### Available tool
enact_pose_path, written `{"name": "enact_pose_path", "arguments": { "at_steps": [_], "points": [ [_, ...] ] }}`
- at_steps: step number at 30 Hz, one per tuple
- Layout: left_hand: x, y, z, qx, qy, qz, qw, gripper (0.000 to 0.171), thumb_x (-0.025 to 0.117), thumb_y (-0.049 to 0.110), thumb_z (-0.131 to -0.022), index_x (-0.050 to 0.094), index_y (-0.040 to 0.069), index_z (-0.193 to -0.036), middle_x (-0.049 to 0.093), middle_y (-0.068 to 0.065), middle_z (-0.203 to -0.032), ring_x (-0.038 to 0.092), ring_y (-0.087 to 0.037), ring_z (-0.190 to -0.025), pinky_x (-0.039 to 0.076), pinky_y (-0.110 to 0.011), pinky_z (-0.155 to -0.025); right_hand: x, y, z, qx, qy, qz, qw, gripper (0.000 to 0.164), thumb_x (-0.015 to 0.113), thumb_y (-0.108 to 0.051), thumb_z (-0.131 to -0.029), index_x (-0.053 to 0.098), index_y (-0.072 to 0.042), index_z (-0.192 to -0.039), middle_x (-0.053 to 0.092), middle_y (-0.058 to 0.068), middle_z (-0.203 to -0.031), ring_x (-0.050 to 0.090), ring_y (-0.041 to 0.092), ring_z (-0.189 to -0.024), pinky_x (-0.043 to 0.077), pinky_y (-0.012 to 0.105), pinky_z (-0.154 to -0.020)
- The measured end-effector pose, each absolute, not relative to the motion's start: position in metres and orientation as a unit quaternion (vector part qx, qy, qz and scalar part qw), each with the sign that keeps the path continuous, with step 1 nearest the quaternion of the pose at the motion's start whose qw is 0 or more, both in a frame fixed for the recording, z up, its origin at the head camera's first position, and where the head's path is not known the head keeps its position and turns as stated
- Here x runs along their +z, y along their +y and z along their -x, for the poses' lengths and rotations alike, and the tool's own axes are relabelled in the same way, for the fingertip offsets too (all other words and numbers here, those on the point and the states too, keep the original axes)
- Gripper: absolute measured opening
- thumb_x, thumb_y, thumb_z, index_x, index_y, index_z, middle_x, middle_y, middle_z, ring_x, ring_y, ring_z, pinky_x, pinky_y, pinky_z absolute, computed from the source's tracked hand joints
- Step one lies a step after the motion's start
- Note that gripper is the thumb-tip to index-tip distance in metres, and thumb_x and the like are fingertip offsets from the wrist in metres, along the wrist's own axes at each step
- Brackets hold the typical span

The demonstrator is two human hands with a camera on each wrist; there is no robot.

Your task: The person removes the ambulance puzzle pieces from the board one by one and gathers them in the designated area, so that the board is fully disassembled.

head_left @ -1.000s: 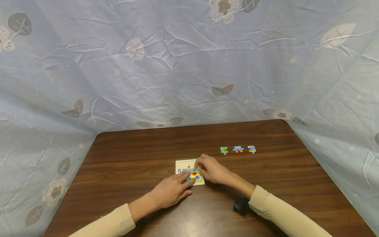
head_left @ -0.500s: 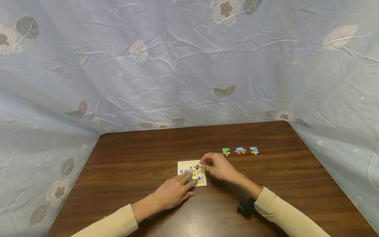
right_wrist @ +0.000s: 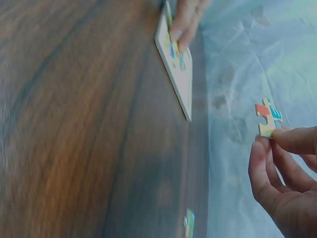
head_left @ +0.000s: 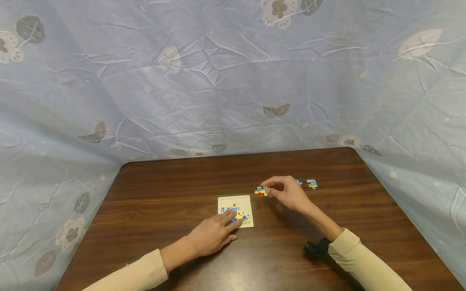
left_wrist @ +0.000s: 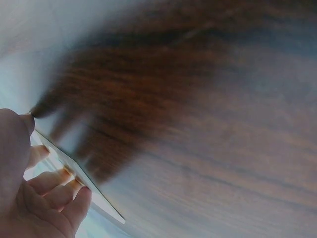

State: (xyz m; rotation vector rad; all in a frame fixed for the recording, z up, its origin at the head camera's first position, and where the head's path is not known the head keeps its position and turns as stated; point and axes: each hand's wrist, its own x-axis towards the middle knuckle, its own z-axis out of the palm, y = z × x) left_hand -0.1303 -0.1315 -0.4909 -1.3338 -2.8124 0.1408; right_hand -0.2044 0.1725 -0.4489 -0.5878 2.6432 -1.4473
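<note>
Head view's got the right hand (head_left: 289, 193) pinching a jigsaw piece (head_left: 261, 192) over the tabletop (head_left: 174, 182), right of the puzzle board (head_left: 243, 203), while the left hand (head_left: 212, 235) rests on that board, fingers pretty straight

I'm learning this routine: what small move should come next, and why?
Probably lower the held piece onto the table beside the loose pieces: the right hand pinches it near them, having lifted it from the puzzle tray, which the left hand touches.
</note>
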Motion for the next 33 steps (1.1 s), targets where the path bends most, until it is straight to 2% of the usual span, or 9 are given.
{"name": "enact_pose_path", "arguments": {
  "at_steps": [4,8,11,17,22,26,33],
  "points": [
    [-0.491,-0.131,0.13,0.047,-0.901,0.431,0.015,0.052,0.043,0.045,-0.113,0.049,0.019,-0.159,0.048,-0.016,-0.163,0.054,-0.029,-0.148,0.056,-0.038,-0.111,-0.446,0.187,0.206,-0.502,0.847,0.169,0.041,0.022,0.074,-0.009,-0.098,0.076,-0.005,-0.119,0.08,0.014,-0.103,0.079,0.031,-0.092,0.067,0.042,-0.082],
    [-0.491,-0.131,0.13,0.051,-0.9,0.432,0.021,0.053,0.042,0.044,-0.113,0.048,0.019,-0.159,0.048,-0.015,-0.163,0.053,-0.029,-0.148,0.054,-0.038,-0.114,-0.445,0.201,0.207,-0.518,0.839,0.159,0.048,0.019,0.076,-0.014,-0.098,0.078,-0.004,-0.114,0.08,0.016,-0.098,0.078,0.041,-0.091,0.066,0.049,-0.082],
    [-0.492,-0.131,0.129,0.053,-0.901,0.431,0.018,0.055,0.04,0.045,-0.114,0.045,0.017,-0.161,0.046,-0.016,-0.165,0.049,-0.03,-0.151,0.05,-0.039,-0.119,-0.445,0.212,0.209,-0.521,0.838,0.155,0.044,0.02,0.077,-0.017,-0.097,0.079,-0.005,-0.113,0.08,0.016,-0.099,0.079,0.04,-0.088,0.067,0.048,-0.081],
    [-0.498,-0.134,0.125,0.043,-0.907,0.419,-0.012,0.06,0.032,0.047,-0.115,0.033,0.016,-0.166,0.033,-0.017,-0.172,0.035,-0.032,-0.16,0.041,-0.042,-0.126,-0.442,0.235,0.209,-0.548,0.825,0.131,0.042,0.027,0.077,-0.017,-0.097,0.078,0.0,-0.118,0.078,0.024,-0.114,0.079,0.038,-0.091,0.066,0.048,-0.083],
    [-0.502,-0.135,0.123,0.031,-0.911,0.411,-0.033,0.061,0.028,0.048,-0.115,0.027,0.018,-0.168,0.026,-0.015,-0.175,0.027,-0.031,-0.163,0.036,-0.042,-0.13,-0.439,0.256,0.206,-0.544,0.831,0.108,0.036,0.033,0.078,-0.02,-0.097,0.076,0.001,-0.122,0.076,0.026,-0.118,0.08,0.03,-0.093,0.067,0.042,-0.084],
    [-0.504,-0.138,0.122,0.018,-0.912,0.409,-0.042,0.065,0.026,0.051,-0.114,0.023,0.016,-0.169,0.022,-0.015,-0.176,0.022,-0.031,-0.164,0.032,-0.043,-0.132,-0.44,0.271,0.204,-0.543,0.833,0.098,0.032,0.035,0.078,-0.022,-0.097,0.076,0.002,-0.123,0.078,0.019,-0.116,0.08,0.024,-0.092,0.067,0.039,-0.084],
    [-0.507,-0.139,0.122,0.018,-0.91,0.413,-0.031,0.071,0.026,0.054,-0.114,0.021,0.009,-0.169,0.02,-0.016,-0.176,0.019,-0.031,-0.165,0.029,-0.043,-0.133,-0.45,0.294,0.203,-0.549,0.832,0.072,0.03,0.033,0.079,-0.019,-0.096,0.076,0.005,-0.118,0.08,-0.006,-0.1,0.08,0.026,-0.091,0.066,0.043,-0.085]
  ]
}}
